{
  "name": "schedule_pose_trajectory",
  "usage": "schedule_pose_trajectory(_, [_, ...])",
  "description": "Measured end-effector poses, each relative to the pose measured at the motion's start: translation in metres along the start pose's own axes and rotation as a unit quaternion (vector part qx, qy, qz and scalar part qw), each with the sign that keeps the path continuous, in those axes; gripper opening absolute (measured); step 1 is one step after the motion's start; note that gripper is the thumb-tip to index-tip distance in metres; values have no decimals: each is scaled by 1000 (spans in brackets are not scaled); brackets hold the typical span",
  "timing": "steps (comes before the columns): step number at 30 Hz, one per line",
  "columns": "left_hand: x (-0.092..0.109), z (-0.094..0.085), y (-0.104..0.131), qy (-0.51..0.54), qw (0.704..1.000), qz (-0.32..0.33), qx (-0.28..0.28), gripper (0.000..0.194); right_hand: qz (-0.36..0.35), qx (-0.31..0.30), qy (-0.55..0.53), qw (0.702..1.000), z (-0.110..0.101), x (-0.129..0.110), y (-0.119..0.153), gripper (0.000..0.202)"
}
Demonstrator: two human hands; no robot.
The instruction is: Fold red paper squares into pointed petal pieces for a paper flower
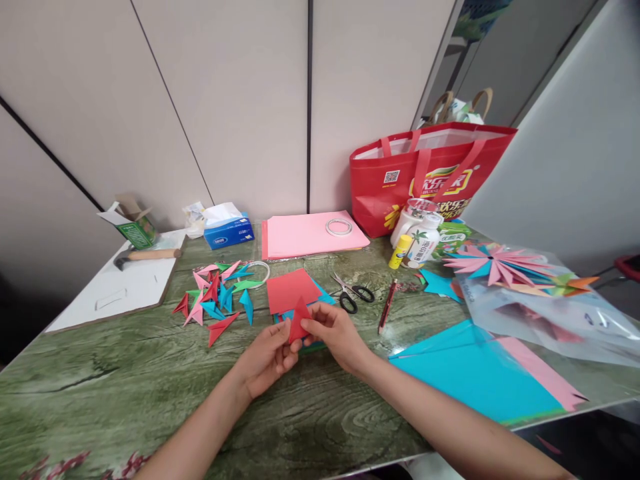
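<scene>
A small folded red paper (299,321) is held upright between both hands, above the table's middle. My left hand (273,355) pinches its lower left side, the fingers curled beneath. On its right side, my right hand (334,330) grips the edge between thumb and fingers. Just behind the hands lies a stack of square sheets, with a red sheet (293,291) on top and blue sheet edges (324,291) showing under it. Folded paper pieces (213,293) in pink, red, green and blue lie in a loose pile to the left. The hands partly cover the stack.
Scissors (353,291) and a dark red pen (387,307) lie right of the stack. Behind are pink sheets (310,235), a tissue box (229,231), a glue stick (401,252) and a red bag (380,167). A hammer (150,255) is at left, blue sheets (480,373) at right.
</scene>
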State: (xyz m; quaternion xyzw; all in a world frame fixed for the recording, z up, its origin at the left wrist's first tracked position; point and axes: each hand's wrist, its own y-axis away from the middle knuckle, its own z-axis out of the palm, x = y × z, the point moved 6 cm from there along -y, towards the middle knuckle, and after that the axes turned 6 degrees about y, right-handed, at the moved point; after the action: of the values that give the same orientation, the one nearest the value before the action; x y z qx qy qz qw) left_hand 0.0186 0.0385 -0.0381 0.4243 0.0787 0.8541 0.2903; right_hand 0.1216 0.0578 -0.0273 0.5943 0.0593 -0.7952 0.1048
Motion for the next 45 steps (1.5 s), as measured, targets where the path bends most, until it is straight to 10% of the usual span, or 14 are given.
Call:
schedule_pose_trajectory(13, [9,10,6,-117,989,89,15,28,-28,43,6,999,0,-6,4,22])
schedule_pose_trajectory(22, [3,7,4,-80,996,2,-37,37,19,-68,-10,997,8,-8,3,24])
schedule_pose_trajectory(45, [2,8,4,-148,987,56,-5,30,-74,15,96,993,1,-11,7,14])
